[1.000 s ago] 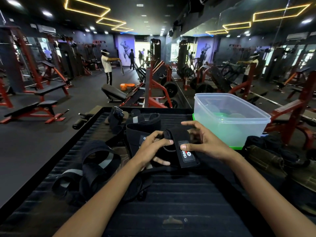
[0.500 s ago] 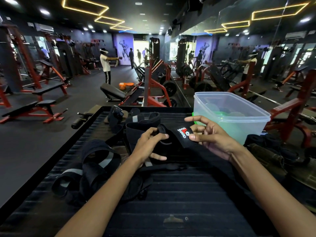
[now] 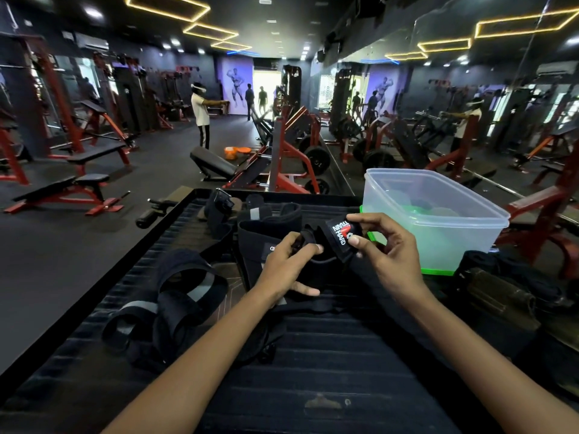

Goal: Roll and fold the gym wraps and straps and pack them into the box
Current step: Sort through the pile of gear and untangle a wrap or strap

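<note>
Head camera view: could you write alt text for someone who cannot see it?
Two hands roll a black wrap over a dark ribbed table in a gym: the left hand grips the roll, the right hand pinches its labelled end. A clear plastic box stands to the right, and more black straps lie to the left.

Both forearms reach forward, the left hand (image 3: 286, 261) with fingers curled in a grip, the right hand (image 3: 383, 250) pinching just beside it.
</note>
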The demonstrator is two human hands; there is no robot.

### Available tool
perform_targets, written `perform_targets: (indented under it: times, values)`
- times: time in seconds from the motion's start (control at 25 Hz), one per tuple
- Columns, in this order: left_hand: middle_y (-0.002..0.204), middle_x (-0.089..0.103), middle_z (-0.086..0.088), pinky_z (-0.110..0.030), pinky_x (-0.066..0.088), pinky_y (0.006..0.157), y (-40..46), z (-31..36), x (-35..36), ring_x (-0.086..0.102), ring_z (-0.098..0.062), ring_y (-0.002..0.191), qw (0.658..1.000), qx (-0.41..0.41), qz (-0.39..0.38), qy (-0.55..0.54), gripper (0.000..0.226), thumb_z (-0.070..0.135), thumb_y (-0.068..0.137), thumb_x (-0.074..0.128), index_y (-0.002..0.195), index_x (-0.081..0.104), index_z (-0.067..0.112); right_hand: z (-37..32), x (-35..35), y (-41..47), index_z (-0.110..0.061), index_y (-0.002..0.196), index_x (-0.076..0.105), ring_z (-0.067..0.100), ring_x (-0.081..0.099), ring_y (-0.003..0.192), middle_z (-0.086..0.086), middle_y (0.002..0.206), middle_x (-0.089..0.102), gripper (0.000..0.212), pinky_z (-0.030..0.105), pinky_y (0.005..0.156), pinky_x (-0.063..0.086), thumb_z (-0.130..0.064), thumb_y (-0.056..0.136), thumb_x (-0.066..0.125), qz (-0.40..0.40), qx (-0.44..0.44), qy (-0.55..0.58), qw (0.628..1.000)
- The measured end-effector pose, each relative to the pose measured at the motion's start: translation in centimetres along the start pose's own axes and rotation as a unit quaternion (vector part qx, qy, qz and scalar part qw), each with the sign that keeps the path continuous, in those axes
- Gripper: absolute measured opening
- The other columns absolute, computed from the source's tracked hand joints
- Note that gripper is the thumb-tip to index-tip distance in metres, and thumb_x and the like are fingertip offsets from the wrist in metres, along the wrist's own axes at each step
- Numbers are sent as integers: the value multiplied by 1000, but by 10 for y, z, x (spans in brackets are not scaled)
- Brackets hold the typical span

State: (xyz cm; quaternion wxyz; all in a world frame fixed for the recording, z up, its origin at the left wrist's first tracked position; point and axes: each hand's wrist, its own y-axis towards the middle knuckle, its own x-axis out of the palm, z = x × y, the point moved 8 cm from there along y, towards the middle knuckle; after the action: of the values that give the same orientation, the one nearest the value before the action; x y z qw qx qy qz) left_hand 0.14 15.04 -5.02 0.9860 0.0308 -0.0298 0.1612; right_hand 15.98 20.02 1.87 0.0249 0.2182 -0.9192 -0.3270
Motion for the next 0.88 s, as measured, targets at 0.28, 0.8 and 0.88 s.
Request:
perform_targets:
  times: [0.28,0.8,0.88]
  values:
    - [111,64,4,-40,59,57,-7,-4,15,67,-13,97,997,9,-40,67,30,30,83,70,111,59,26,3,1,0,-13,101,65,2,61,87,-4,93,67,31,21,64,53,12,82,64,17,-6,-2,1000]
    - [115,60,4,-40,60,55,-3,-7,14,60,-16,104,999,-38,-22,-4,29,28,88,63,113,61,13,15,-4,7,-10,114,58,6,57,67,3,81,63,42,14,53,43,13,79,61,-47,113,138,983]
    - [115,57,0,-42,60,56,-3,-8,7,60,-16,100,999,-44,-8,13,29,29,88,64,111,62,12,12,-6,8,-8,118,56,2,55,63,-5,74,64,42,13,51,40,10,80,61,-48,107,154,981]
